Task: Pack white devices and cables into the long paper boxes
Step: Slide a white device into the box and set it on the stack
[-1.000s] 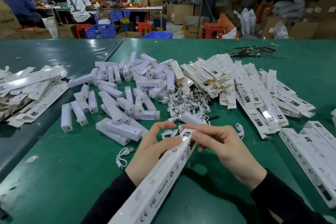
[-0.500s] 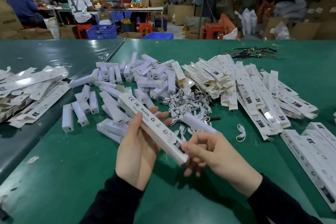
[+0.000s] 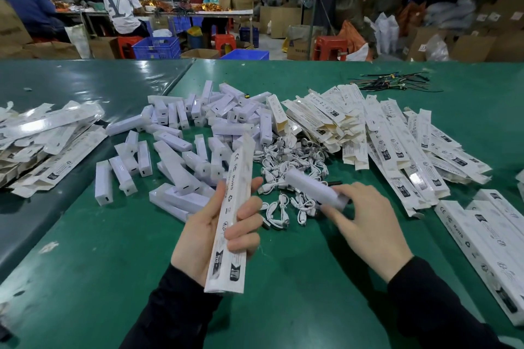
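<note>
While the left hand (image 3: 211,232) grips a long paper box (image 3: 233,215) nearly upright, fingers curled across its printed face and thumb behind, the right hand (image 3: 365,224) pinches one end of a white device (image 3: 314,189) that points up and away from it, just right of the box and apart from it. Bare green table (image 3: 297,278) lies between and below the two hands, reaching to the near edge. Just beyond the held box lies a tangle of white cables (image 3: 289,167), and behind and left of the box a scatter of loose devices (image 3: 181,133). Right of the box, past the right hand, flat boxes (image 3: 397,133) are heaped, with filled boxes (image 3: 487,238) near the table's right edge. Far left of the box, across a seam in the table cover, sits another heap of flat boxes (image 3: 48,139).
</note>
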Demonstrator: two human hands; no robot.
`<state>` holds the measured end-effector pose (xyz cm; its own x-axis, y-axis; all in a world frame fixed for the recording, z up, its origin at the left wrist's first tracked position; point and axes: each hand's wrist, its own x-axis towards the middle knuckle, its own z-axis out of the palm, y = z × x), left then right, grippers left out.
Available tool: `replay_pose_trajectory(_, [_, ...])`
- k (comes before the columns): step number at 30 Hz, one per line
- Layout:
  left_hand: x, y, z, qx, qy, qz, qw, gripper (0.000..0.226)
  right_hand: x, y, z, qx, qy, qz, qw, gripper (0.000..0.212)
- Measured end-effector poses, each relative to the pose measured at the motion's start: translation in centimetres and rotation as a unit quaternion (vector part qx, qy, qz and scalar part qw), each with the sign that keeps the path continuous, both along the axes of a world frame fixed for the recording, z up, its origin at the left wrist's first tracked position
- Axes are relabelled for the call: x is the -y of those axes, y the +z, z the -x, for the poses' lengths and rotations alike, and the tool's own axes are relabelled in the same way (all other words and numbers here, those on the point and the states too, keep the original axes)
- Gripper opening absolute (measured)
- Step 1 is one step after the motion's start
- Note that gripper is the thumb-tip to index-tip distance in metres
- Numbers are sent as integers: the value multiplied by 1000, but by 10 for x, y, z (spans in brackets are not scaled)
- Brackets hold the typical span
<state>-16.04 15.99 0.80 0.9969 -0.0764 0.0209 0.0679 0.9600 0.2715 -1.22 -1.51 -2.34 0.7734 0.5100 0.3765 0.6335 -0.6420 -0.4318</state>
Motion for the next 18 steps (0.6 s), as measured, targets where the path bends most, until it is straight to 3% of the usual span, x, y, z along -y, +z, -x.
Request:
replay_pose_trajectory(3, [-1, -2, 0, -11, -47, -10, 999, 47, 1, 5, 1, -55, -7, -165, 985, 30])
replay_pose_trajectory(9, [3, -16, -6, -46, -75, -217, 972, 58, 2, 18, -1, -221, 13, -390, 894, 27])
replay_pose_trajectory(15, [10, -18, -9, -65, -135, -327, 933, 55, 7, 29, -3, -307, 31, -496, 811, 25])
replay_pose_trajectory(18, [19, -17, -13, -60, -100, -409, 905, 51, 8, 34, -3, -357, 33, -529, 769, 35])
